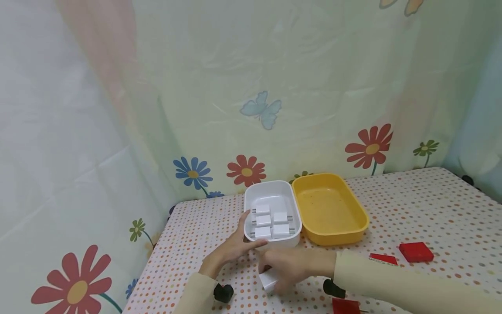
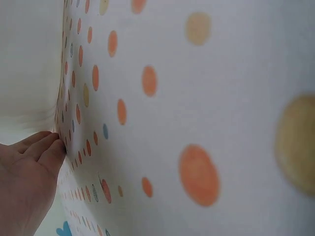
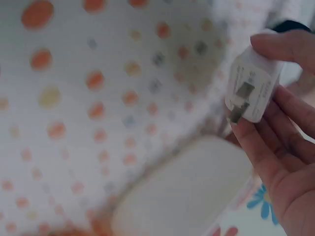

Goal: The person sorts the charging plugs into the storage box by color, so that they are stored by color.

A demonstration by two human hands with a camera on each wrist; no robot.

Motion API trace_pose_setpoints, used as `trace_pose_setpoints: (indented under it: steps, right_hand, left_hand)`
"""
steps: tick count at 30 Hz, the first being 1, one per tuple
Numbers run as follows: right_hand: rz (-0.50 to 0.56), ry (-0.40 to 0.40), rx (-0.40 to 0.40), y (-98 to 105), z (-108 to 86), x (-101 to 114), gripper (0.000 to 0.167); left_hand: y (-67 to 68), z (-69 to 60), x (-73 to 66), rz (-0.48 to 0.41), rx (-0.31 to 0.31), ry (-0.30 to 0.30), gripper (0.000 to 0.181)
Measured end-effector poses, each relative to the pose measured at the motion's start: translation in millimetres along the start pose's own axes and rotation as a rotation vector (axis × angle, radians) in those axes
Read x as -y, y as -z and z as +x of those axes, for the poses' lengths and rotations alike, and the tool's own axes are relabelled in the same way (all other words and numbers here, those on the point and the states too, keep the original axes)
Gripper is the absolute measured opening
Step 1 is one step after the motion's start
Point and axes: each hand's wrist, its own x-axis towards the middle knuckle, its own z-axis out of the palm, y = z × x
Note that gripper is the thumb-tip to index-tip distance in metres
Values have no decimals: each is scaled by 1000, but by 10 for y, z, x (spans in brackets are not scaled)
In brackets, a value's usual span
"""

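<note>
the white tray (image 1: pixel 276 195), yellow tray (image 1: pixel 329 209) and charger (image 3: pixel 252 73) look like smooth plastic, the prongs (image 3: pixel 244 89) metal.

The fingers (image 3: pixel 261 152) hold a white two-pronged plug (image 3: pixel 258 76) near a white container (image 3: pixel 187 187) and dotted cloth (image 3: pixel 113 59).

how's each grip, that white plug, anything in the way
Right grip holding white plug, prongs visible. Left grip at near-left corner of white tray. Five other plugs inside. Nothing plainly in the way.
</note>
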Motion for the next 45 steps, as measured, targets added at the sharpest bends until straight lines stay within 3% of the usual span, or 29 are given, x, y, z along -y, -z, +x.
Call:
trace_pose_setpoints:
  steps: [3, 6, 9, 12, 15, 19, 25, 38, 45]
  right_hand:
    - [62, 3, -29, 241, 25, -45, 35]
    - [64, 6, -118, 479, 94, -172, 33]
    - [-6, -23, -213, 698, 223, -360, 29]
    - [-61, -113, -273, 858, 379, -580, 28]
    - [-40, -261, -293, 943, 495, -791, 28]
    - [41, -418, -310, 974, 583, -985, 30]
    - [67, -537, -258, 924, 647, -1100, 34]
    - [-74, -591, -193, 855, 766, -1142, 23]
    - [-111, -650, -147, 852, 812, -1133, 31]
  left_hand:
    - [33, -11, 24, -5, 14, -22, 109]
    - [56, -23, 42, -19, 37, -38, 105]
    - [61, -38, 54, -39, 29, -10, 109]
    - [54, -51, 70, -42, 7, 24, 116]
    - [32, -54, 86, -38, 6, 29, 119]
    - [-16, -28, 87, -40, 10, 16, 119]
    - [-58, 18, 61, -27, 12, 24, 119]
    - [-18, 18, 9, -16, -16, 45, 121]
    - [10, 22, 0, -22, -27, 53, 120]
